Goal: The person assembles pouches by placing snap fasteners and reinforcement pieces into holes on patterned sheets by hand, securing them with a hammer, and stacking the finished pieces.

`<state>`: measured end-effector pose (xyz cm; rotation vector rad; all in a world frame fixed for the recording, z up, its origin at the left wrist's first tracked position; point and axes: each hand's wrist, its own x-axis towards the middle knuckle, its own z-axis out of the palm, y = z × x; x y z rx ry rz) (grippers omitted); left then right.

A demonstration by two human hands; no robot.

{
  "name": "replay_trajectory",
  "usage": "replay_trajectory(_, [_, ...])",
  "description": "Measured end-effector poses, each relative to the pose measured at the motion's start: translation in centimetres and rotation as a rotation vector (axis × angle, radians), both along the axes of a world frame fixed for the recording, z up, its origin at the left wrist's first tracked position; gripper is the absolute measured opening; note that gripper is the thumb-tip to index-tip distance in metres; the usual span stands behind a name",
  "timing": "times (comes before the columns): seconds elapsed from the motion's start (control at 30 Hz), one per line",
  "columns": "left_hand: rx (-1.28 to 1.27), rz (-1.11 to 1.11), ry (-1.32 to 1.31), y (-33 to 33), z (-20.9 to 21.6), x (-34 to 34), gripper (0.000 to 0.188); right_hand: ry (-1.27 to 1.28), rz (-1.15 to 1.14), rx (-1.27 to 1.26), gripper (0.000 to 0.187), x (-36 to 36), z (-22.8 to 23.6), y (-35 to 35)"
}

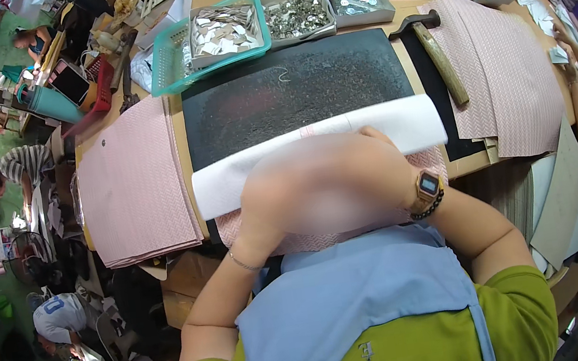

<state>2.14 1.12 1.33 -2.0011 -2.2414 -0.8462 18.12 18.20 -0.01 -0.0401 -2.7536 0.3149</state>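
Note:
In front of me lies a pink sheet with a herringbone pattern, its white underside showing as a long band across the near part of a black, scuffed slab. Faint reddish marks show near the middle of the white band. Over the sheet's near part my left hand and my right hand come close together. A blur covers most of both hands, so their fingers and anything between them are hidden. One fingertip of the right hand reaches onto the white band.
Pink sheets are stacked at left and right. A wooden-handled hammer lies right of the slab. Beyond it stand a teal basket holding a box of small pale pieces and a box of metal fittings. Other people work at both sides.

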Motion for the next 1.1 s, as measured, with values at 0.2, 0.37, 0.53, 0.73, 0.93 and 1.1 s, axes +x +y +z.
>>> replay_trajectory(0.2, [0.003,0.055,-0.05,2.0,-0.9,0.4,0.015,0.13,-0.022,-0.296,0.012,0.9,-1.1,-0.4])
replay_trajectory(0.37, [0.057,-0.036,-0.052,2.5,-1.9,-0.9,0.013,0.113,-0.017,-0.459,0.011,1.0,-1.1,-0.3])
replay_trajectory(0.53, [-0.237,-0.098,-0.031,3.6,1.0,-1.5,0.011,0.14,-0.043,-0.473,0.011,0.7,-1.7,-0.2])
replay_trajectory(0.73, [-0.173,0.121,0.012,11.5,6.7,-11.5,0.021,0.095,-0.107,-0.451,0.012,1.0,-1.4,0.0])
replay_trajectory(0.93, [-0.13,0.418,0.545,18.4,3.8,-25.7,0.02,0.101,-0.058,-0.528,0.012,1.0,-1.3,0.0])
replay_trajectory(1.1, [-0.339,0.567,0.843,20.9,2.1,-26.7,0.02,0.124,-0.08,-0.523,0.012,1.2,-1.0,-0.2])
